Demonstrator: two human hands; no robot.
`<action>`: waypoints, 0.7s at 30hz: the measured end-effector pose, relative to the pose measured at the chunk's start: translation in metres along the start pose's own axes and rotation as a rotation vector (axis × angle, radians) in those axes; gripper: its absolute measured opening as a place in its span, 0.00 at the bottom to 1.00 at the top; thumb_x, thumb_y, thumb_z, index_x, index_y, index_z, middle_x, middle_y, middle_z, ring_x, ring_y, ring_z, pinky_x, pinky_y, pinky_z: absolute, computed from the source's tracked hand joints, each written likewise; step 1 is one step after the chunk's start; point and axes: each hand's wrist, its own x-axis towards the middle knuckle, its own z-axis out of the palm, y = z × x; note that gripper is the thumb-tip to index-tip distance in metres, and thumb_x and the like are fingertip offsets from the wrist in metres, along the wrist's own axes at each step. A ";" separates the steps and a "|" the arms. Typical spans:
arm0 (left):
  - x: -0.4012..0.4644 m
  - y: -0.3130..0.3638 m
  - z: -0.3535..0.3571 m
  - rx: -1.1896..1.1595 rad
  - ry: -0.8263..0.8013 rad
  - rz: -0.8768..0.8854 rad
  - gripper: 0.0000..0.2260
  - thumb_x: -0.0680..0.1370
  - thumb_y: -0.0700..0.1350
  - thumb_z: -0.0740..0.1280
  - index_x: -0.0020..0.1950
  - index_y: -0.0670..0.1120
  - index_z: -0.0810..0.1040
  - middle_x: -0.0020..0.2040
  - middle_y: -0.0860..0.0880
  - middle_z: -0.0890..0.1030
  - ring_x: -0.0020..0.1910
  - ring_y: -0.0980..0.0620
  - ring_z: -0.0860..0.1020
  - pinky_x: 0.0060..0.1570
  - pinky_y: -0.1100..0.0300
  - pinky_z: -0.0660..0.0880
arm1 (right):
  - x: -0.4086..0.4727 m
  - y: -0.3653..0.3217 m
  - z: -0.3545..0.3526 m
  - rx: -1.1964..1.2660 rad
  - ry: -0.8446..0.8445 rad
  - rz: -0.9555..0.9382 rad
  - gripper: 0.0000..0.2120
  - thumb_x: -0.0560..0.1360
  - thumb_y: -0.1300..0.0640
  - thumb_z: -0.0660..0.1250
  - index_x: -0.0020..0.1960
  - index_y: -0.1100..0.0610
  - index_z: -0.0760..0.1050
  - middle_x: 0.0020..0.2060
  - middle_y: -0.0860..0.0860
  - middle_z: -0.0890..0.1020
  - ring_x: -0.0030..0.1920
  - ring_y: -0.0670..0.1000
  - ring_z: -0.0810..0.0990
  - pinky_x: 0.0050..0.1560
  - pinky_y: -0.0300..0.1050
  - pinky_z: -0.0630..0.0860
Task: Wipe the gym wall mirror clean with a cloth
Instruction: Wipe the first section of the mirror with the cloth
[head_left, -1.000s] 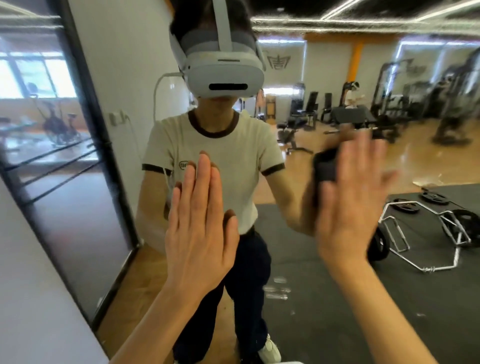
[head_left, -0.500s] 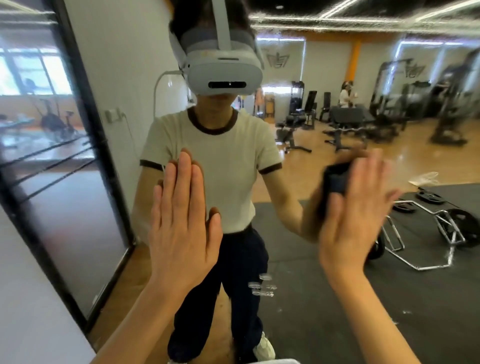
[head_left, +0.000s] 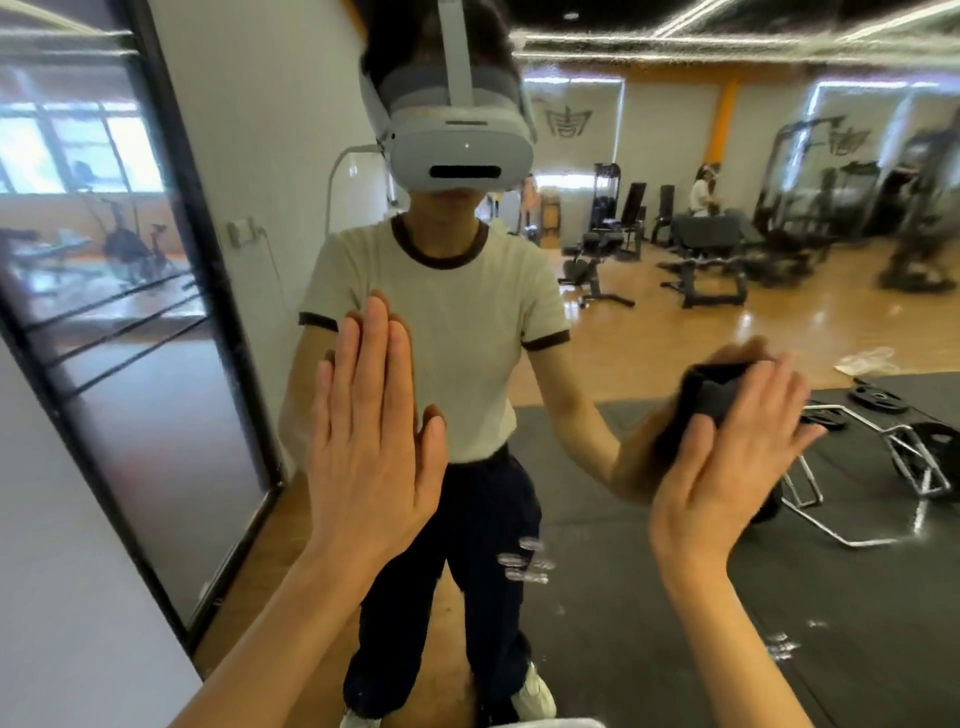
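The left hand (head_left: 371, 447) is laid flat against the mirror (head_left: 649, 597), fingers straight and held together, pointing upward, with the thumb spread to the side; nothing is held in it. The right hand (head_left: 727, 467) is pressed against the glass further toward the mirror's right edge, its fingers straight and slightly fanned, and a dark cloth (head_left: 714, 392) is trapped between the palm and the glass, its folded upper part showing above and beside the fingers. This hand is blurred, so the exact lie of the thumb cannot be told. The two hands are well apart, at about the same height on the glass. A small cluster of pale smears (head_left: 522, 561) is seen on the mirror below and between the hands. In the reflection, a person in a cream T-shirt and dark trousers is shown wearing a white headset (head_left: 462, 150), with gym machines (head_left: 701, 249) on a wooden floor behind and a chrome bar frame (head_left: 852, 467) with weight plates lying on a dark mat (head_left: 675, 649). A black-framed glass door (head_left: 135, 338) is reflected near the mirror's left edge.
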 end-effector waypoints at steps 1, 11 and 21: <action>0.000 0.000 0.000 -0.001 0.000 -0.004 0.35 0.82 0.47 0.57 0.82 0.43 0.39 0.82 0.52 0.36 0.82 0.51 0.39 0.80 0.52 0.41 | 0.004 -0.005 0.001 0.015 0.022 0.145 0.31 0.82 0.52 0.47 0.75 0.74 0.58 0.74 0.74 0.60 0.75 0.75 0.56 0.70 0.80 0.46; 0.001 0.007 -0.007 -0.121 -0.009 -0.064 0.32 0.81 0.47 0.58 0.81 0.40 0.47 0.82 0.50 0.44 0.82 0.52 0.41 0.80 0.52 0.42 | -0.032 -0.013 0.017 -0.137 -0.140 -0.666 0.33 0.82 0.55 0.57 0.82 0.56 0.46 0.82 0.50 0.42 0.81 0.51 0.42 0.79 0.50 0.41; 0.029 0.085 0.021 -0.206 -0.044 0.054 0.27 0.84 0.42 0.52 0.82 0.43 0.46 0.82 0.47 0.47 0.82 0.51 0.44 0.80 0.55 0.40 | -0.024 -0.024 0.013 -0.047 -0.120 -0.456 0.29 0.84 0.57 0.54 0.81 0.61 0.48 0.81 0.55 0.47 0.81 0.54 0.45 0.80 0.52 0.41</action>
